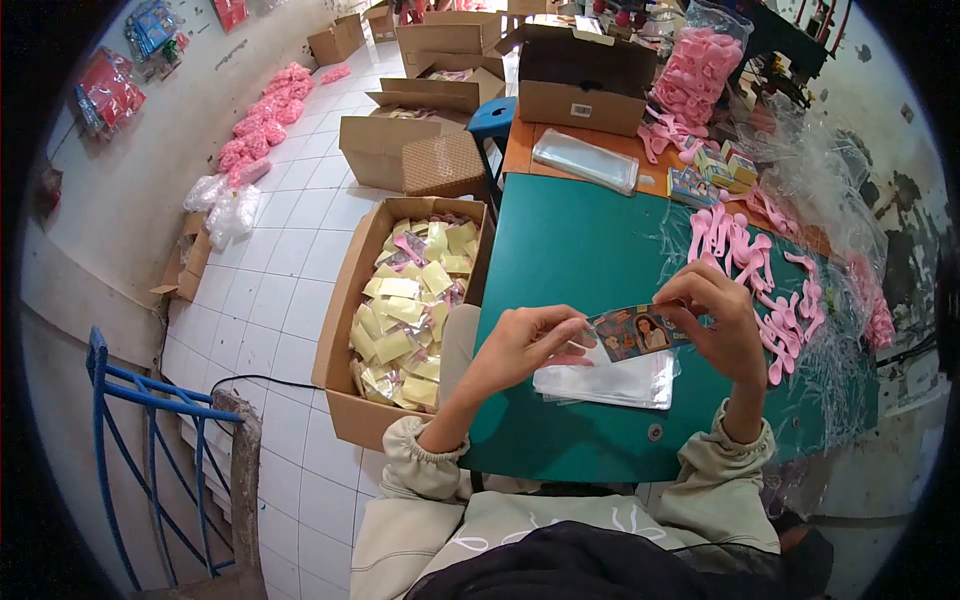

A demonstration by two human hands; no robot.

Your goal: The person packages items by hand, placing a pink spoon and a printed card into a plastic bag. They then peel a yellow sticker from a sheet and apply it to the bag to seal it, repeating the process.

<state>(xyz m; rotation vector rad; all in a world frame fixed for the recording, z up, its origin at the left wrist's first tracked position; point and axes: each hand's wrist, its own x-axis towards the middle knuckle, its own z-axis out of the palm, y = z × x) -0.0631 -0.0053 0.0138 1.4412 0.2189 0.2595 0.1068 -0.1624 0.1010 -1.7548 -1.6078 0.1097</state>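
Observation:
Between my hands is a dark printed card [640,333] with a picture of a person on it, above the green table top [570,240]. My right hand [712,318] pinches the card's right end. At the card's left end, my left hand [535,345] has its thumb and fingers closed on a clear plastic bag, whose edges are hard to see. Just below both hands lies a stack of clear plastic bags [610,385]. Many pink plastic spoons [745,245] are spread to the right of my right hand.
An open carton [340,330] full of packed cards stands left of the table. A clear bag stack [585,160], a brown box [580,85], small card packs [690,187] and a bag of pink items [700,70] lie toward the back. Loose plastic wrap [820,190] covers the right side.

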